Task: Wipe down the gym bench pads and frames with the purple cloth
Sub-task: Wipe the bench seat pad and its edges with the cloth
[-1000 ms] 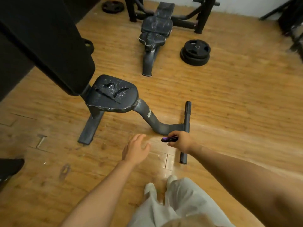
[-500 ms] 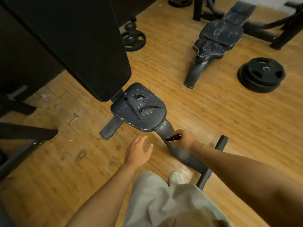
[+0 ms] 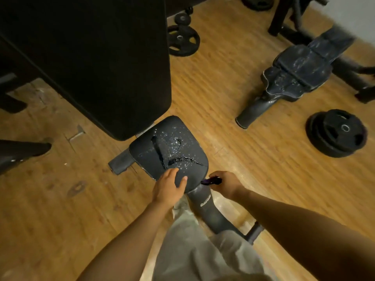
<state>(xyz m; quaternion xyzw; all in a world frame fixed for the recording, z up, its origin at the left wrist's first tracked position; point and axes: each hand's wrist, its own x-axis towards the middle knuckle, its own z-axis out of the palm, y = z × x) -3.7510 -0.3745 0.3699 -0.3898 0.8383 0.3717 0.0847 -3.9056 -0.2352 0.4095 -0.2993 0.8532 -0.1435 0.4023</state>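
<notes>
Nearest the camera, light grey trousers cover the person's legs at the bottom centre, over a wooden floor. Both forearms reach forward from the lower corners.

The bench frame, a dark curved tube with a small white label, rises from a foot crossbar at near right up to the underside of the seat pad. The right hand is positioned at the top of this tube, just under the near right edge of the seat pad. Its fingers are curled around the purple cloth, which is bunched small and shows only as a dark purple fold between the fingers. Whether the cloth contacts the frame cannot be determined.

The left hand rests on the near edge of the seat pad, fingers extended and slightly spread on the top surface, thumb lying on top toward the right. It grips nothing.

The seat pad is dark, with torn slits and pale speckling across its top. Beyond it, the large black back pad slopes up and away to the far left. A rear support foot shows at the left below the seat pad.

At far right stands a second bench, its pads worn and scuffed. A stack of weight plates lies on the floor to the right. Another weight plate lies at far centre, just right of the back pad.
</notes>
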